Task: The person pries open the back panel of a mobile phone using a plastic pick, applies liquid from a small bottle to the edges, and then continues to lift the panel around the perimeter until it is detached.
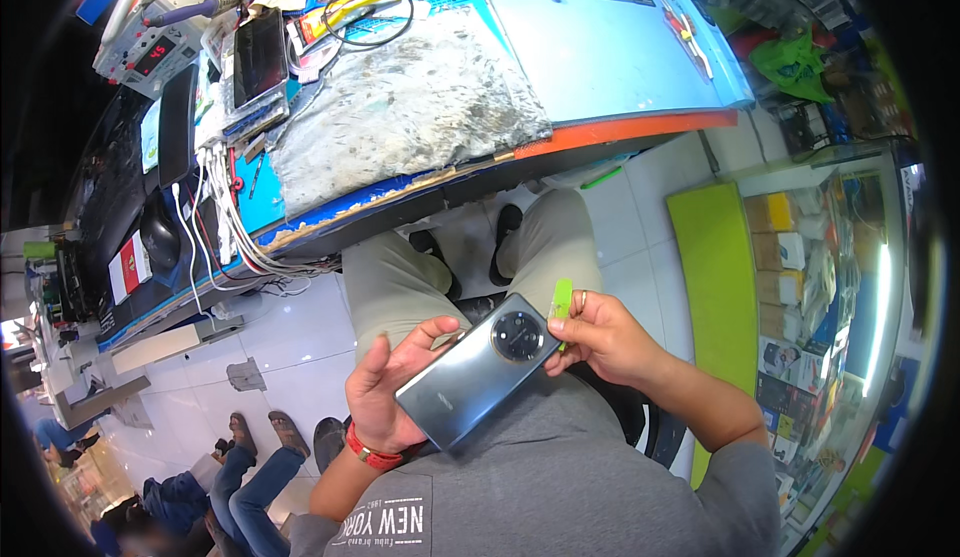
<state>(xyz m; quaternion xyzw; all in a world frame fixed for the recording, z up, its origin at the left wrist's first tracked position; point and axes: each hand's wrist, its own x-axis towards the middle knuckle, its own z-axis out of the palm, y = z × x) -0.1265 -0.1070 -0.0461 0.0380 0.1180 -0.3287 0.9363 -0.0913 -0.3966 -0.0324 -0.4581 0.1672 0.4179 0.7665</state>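
My left hand cradles a grey smartphone face down over my lap, its round black camera module turned up. A red band circles that wrist. At the phone's top corner, my right hand pinches a thin light-green plastic tool, and a ring shows on one finger. Both hands hover above my beige trousers and grey shirt.
Ahead stands a workbench with a worn grey mat, a blue mat, another phone, white cables, tools and a device with a red display. A green-edged glass cabinet stands right. Another person's legs are lower left.
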